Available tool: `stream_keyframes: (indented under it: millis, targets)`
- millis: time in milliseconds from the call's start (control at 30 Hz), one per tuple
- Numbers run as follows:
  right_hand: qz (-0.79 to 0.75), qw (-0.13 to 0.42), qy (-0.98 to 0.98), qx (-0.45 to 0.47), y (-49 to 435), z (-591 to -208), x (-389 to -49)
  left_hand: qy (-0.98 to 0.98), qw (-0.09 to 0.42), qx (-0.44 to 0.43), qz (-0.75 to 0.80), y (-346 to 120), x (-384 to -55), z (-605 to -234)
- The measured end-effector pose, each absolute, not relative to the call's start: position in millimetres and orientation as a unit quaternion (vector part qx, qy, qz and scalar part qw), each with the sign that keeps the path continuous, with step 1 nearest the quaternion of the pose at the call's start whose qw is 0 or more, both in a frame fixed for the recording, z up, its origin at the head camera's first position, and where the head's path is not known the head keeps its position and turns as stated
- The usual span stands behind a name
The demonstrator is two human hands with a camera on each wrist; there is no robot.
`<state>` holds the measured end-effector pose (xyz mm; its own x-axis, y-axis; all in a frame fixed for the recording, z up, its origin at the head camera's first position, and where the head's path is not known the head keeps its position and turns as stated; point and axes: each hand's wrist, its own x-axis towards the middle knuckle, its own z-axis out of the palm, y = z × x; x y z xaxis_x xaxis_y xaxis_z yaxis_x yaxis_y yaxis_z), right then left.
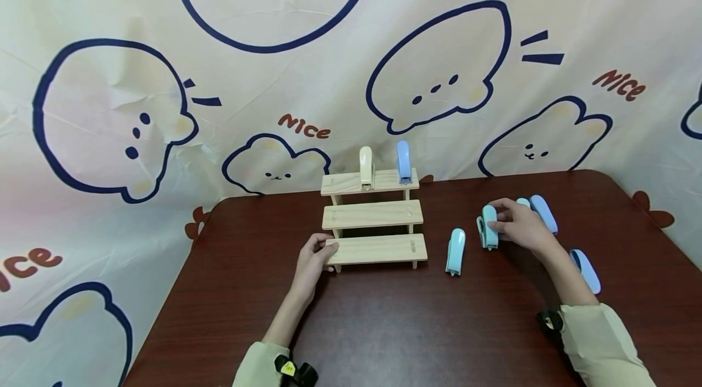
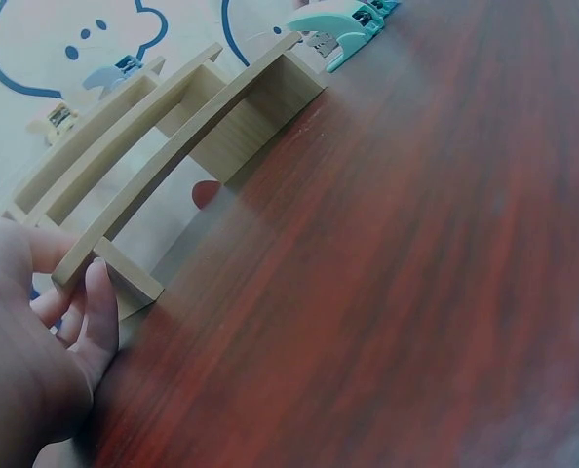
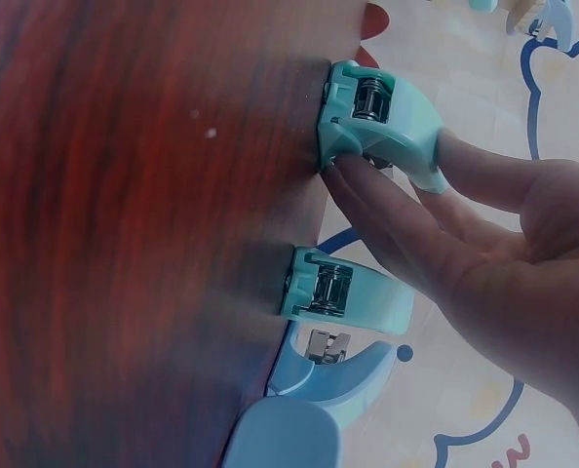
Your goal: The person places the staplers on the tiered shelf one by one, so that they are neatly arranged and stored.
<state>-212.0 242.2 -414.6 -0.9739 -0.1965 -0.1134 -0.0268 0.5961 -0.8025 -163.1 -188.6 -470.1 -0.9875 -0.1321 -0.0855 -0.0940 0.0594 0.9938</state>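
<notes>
A three-step wooden stand (image 1: 378, 251) rests on the table. My left hand (image 1: 311, 266) grips the left end of its lowest step, thumb on top and fingers beneath. On the top step stand a cream stapler (image 1: 365, 166) and a blue stapler (image 1: 404, 163), side by side. To the right of the stand, my right hand (image 1: 523, 227) pinches a teal stapler (image 3: 406, 127) between thumb and fingers, close over the table. A second teal stapler (image 1: 455, 252) stands between that hand and the stand.
Beyond my right hand, another teal stapler (image 3: 363, 292) sits beside a blue stapler (image 1: 544, 214). One more blue stapler (image 1: 585, 271) lies near my right forearm. The dark brown table (image 1: 247, 216) ends at a printed cloth backdrop (image 1: 285, 88).
</notes>
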Motion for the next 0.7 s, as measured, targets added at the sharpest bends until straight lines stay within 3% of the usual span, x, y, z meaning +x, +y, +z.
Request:
stream_keyframes:
  millis: [700]
  targets:
    - [-0.442, 0.099, 0.889, -0.066, 243.2, -418.0, -213.8, -0.722, 0.016, 0.075, -0.688, -189.0, -162.1, -470.1]
